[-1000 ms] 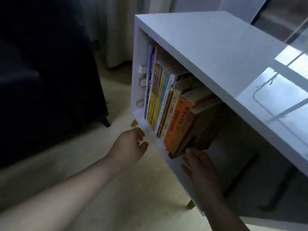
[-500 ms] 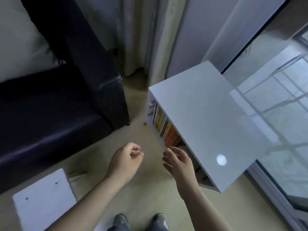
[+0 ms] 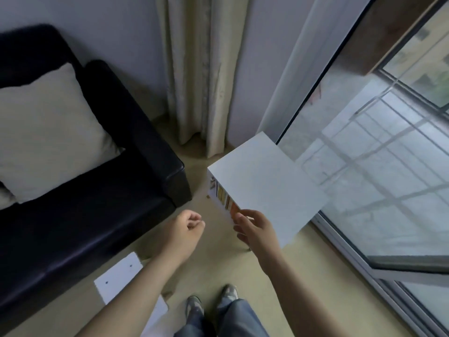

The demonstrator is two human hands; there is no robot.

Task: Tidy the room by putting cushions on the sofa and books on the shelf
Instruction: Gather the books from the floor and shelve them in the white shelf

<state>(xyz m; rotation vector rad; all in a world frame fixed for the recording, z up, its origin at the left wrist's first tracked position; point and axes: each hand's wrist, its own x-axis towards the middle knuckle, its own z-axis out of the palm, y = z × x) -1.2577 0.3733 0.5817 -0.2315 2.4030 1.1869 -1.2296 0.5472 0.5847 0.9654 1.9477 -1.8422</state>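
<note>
Finds the books [image 3: 222, 199] standing in a row inside the white shelf [image 3: 267, 188], directly ahead of the right grip [image 3: 255, 229]; cannot tell whether that grip touches the shelf edge. Records the right grip as wide, fingers relaxed, holding nothing. Records the left grip [image 3: 187, 229] as narrow, curled into a fist, also holding nothing, level with the right one and apart from it. Locates the sofa [image 3: 102, 215] off to the left of the left grip, with a pale cushion [image 3: 48, 135] propped against its backrest.

Judges the book part done as far as visible: sees no book on the visible floor [image 3: 213, 261] and none in either grip. Judges the cushion part at least partly done; cannot rule out items outside the frame.

Counts as follows:
- one shelf
- one sofa
- one whole cushion, plus a pale sliver at the frame edge, possibly a second, not confirmable
- several books, spines too blurred for an exact figure
- one white surface [image 3: 119, 276] on the wrist side of the left grip
</note>
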